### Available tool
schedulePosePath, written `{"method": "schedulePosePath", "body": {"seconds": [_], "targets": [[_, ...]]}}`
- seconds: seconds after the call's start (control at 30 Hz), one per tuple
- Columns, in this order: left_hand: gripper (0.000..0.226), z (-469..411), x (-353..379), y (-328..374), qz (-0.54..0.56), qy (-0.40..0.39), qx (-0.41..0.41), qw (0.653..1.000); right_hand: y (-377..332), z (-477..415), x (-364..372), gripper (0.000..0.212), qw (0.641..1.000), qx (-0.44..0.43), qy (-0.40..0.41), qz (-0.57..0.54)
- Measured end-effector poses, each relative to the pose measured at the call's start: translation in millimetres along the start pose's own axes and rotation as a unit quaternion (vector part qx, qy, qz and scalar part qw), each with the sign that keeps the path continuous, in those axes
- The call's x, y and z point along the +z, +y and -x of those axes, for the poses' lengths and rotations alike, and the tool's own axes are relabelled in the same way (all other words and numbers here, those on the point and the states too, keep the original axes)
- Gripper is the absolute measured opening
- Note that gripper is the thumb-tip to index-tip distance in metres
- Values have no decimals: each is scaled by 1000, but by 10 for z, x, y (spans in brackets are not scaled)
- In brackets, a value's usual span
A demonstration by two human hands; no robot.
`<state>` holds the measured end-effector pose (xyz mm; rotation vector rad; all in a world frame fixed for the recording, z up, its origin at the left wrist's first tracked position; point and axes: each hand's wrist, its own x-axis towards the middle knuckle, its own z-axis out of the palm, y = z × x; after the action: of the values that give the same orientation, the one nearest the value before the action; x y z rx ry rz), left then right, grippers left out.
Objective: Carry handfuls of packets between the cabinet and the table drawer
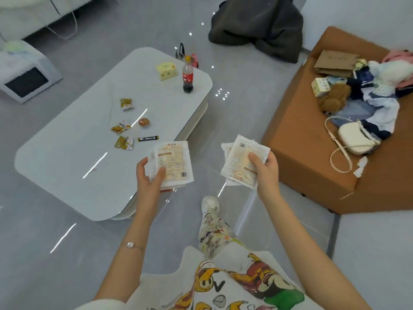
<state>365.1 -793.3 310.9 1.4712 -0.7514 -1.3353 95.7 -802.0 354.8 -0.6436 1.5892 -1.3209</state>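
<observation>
White sachets fill both hands at the centre of the frame: the left hand (150, 175) pinches a stack (173, 164) over the desk (67, 157) edge, the right hand (266, 171) grips another stack (242, 162) to its right, over the floor. Both stacks stand upright, long axes slightly tilted; the left is nearer the desk.

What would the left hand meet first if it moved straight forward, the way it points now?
Probably the black sachet on the white table, just beyond the packets that the left hand holds. Depth is unclear, so it may pass above.
</observation>
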Motion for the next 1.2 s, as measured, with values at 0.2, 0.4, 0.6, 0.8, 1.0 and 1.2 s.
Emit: {"method": "schedulePosePath", "body": {"seconds": [0.2, 0.4, 0.6, 0.8, 1.0, 1.2], "targets": [[45, -589, 392, 260, 28, 95, 1, 995, -366, -1001, 510, 26, 995, 36, -94, 9], [43, -952, 405, 353, 62, 187, -20, 980, -596, -1646, 1104, 21, 978, 59, -197, 42], [45, -1220, 237, 403, 91, 242, -32, 965, -669, -1983, 1629, 15, 965, 60, -243, 82], [47, -1506, -90, 404, 95, 276, -45, 955, -603, -2229, 2178, 16, 954, 73, -260, 130], [45, -1904, -403, 314, 83, 288, -82, 951, -410, -2596, 2671, 31, 945, 77, -277, 156], [31, -2411, -495, -132, 119, 335, -160, 921, 216, -3138, 3084, 23, 929, 131, -282, 200]]}}
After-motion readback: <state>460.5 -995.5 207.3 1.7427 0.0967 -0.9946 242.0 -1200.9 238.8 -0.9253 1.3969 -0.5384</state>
